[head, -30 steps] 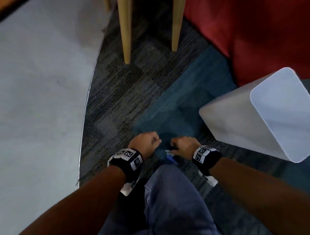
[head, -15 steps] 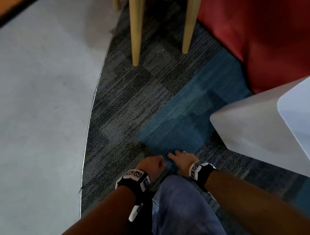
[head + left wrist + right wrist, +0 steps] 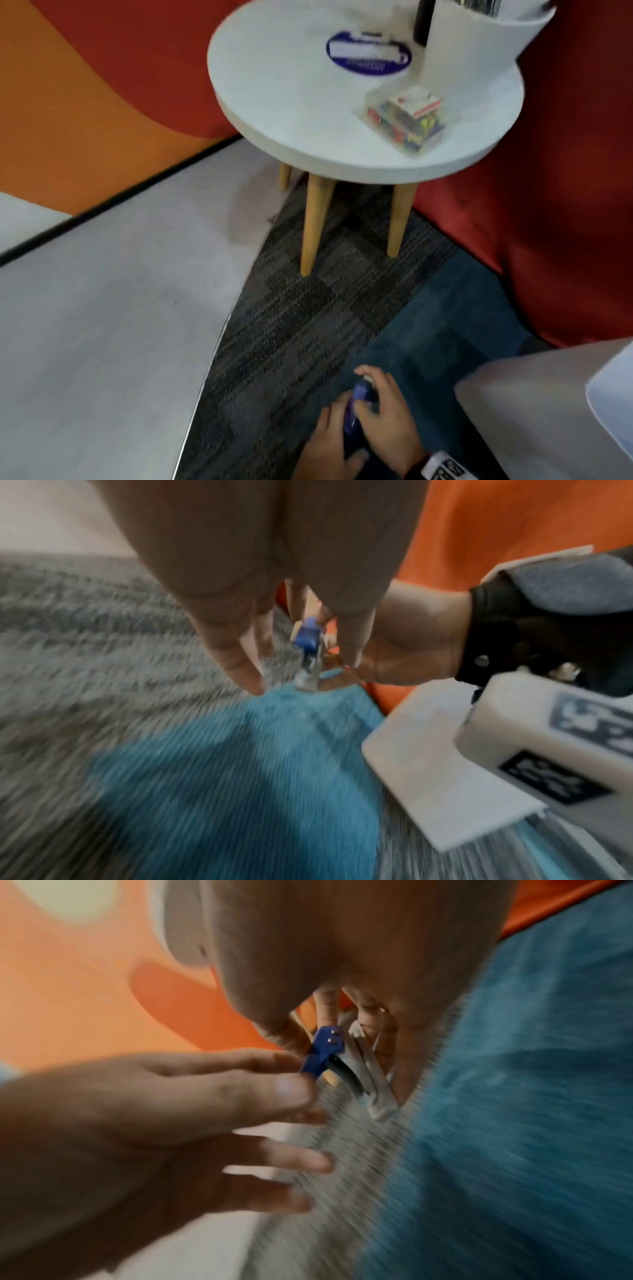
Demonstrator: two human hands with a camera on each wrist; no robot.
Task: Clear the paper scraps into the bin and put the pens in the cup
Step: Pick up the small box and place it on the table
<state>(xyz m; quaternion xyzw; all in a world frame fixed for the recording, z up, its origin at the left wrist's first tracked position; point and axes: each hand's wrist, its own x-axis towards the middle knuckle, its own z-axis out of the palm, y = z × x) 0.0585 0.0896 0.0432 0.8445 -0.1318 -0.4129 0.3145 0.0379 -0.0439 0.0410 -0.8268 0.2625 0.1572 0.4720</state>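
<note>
Low over the carpet, both hands hold one small blue and metal stapler-like tool (image 3: 360, 402). My left hand (image 3: 337, 431) pinches its blue end (image 3: 323, 1050) between thumb and fingers. My right hand (image 3: 376, 394) curls over its metal arm (image 3: 366, 1074) from the other side. In the left wrist view the blue tool (image 3: 308, 638) stands between the fingers of both hands. A white bin (image 3: 534, 411) stands at the lower right. A tall white cup (image 3: 479, 48) with dark items inside sits on the round white table (image 3: 291, 113). No paper scraps or loose pens show.
On the table lie a blue oval sticker (image 3: 368, 54) and a clear box of coloured clips (image 3: 407, 120). Its wooden legs (image 3: 315, 222) stand on grey and blue carpet (image 3: 308, 325). Red seating (image 3: 548, 222) runs along the right, pale floor (image 3: 102, 325) lies left.
The head view has lifted, bringing the table into sight. My hands have come together on the blue tool and now sit lower in the picture.
</note>
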